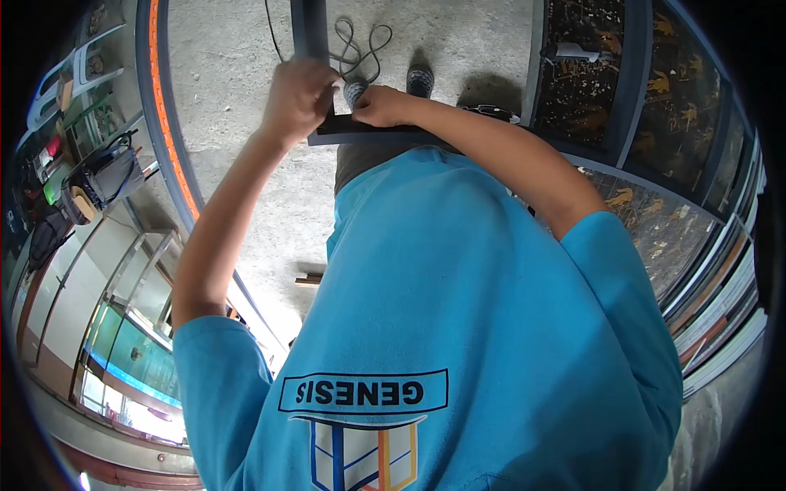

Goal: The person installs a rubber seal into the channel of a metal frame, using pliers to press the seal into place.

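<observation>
The corner of a dark frame (360,137) lies across my front at waist height, one bar (309,29) running away from me and one running to the right. At this corner, my left hand (296,96) is closed over the bar on the left. A small pale bit shows at its fingertips, too small to name. My right hand (383,106) has its fingers curled and pressed together just above the near bar, at the inner side of the corner. What it pinches, if anything, is hidden.
A dark panelled frame (577,82) stands on the right, with a grey-white tool (573,52) on it. A black cord (360,49) loops on the concrete floor (221,57) near my shoes. An orange-edged upright (164,106) and a grey bag (110,173) are on the left.
</observation>
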The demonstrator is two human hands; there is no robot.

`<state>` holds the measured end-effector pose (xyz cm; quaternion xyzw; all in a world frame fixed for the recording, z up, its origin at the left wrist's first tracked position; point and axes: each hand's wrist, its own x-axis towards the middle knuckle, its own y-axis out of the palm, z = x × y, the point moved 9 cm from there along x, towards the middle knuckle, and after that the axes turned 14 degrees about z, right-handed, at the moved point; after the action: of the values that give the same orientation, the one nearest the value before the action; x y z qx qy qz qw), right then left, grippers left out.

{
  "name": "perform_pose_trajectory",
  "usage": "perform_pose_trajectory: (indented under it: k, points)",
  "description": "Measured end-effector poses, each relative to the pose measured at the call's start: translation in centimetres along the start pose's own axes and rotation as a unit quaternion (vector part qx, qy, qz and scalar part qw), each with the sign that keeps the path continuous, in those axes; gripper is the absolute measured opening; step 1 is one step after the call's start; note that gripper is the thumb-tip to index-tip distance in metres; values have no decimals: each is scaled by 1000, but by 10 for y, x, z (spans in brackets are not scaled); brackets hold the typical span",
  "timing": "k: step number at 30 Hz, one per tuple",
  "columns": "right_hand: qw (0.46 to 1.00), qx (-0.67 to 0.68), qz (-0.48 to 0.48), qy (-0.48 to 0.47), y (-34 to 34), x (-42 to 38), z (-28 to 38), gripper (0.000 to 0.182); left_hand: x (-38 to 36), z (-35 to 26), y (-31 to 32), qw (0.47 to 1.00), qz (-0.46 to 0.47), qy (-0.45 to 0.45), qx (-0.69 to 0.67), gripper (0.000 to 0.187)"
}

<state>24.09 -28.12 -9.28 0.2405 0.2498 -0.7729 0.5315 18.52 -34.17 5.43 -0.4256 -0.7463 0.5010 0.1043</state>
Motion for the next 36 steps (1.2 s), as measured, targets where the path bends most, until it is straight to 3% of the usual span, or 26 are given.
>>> perform_pose_trajectory:
  k: [1,3,6,8,11,14,15,18,20,23,24,25,27,29,31,34,36]
  points:
    - [1000,2,9,-15,2,4,3,40,-7,10,-13,997,-59,-29,-30,18]
    - [1000,17,3,-12,5,6,0,40,-25,30,-3,992,-79,-80,-48,21]
    - [997,71,9,-26,5,13,1,39,-62,69,9,937,-174,-213,-213,36]
    - [992,117,30,-37,10,16,5,39,-78,84,36,921,-155,-226,-275,37]
    - [998,37,18,-56,12,17,14,34,-94,85,65,888,-94,-250,-374,42]
    - [995,-30,-8,-100,7,-2,14,33,-90,72,70,922,-60,-206,-322,46]
    - [995,-35,-11,-92,2,-9,5,33,-88,72,70,922,-65,-199,-327,46]
    - [996,-48,4,-71,-3,-53,-28,33,-87,51,28,957,-144,-184,-172,39]
    - [1000,-1,-6,-4,-10,-89,-48,32,-79,32,7,972,-132,-147,-129,37]
    - [997,-74,7,-36,-7,-67,-27,34,-64,18,9,985,-88,-110,-96,33]
    - [996,-80,43,0,-1,-47,-14,37,-55,11,14,992,-55,-101,-48,30]
    - [995,-86,3,-47,4,-25,-2,38,-44,2,20,996,-25,-88,1,28]
    - [994,-100,-14,-34,5,-10,16,35,-28,-22,14,998,-25,-26,46,23]
    - [993,-93,-21,-69,-3,-32,10,33,-18,-37,17,998,-22,41,42,15]
    - [993,-117,-6,-30,-12,-68,-16,31,-12,-21,50,989,138,5,47,7]
    - [980,-193,-41,-33,-29,-138,-54,27,-8,-25,41,994,95,37,40,6]
    - [968,-247,-43,16,-36,-187,-84,23,-6,-28,37,994,87,53,34,7]
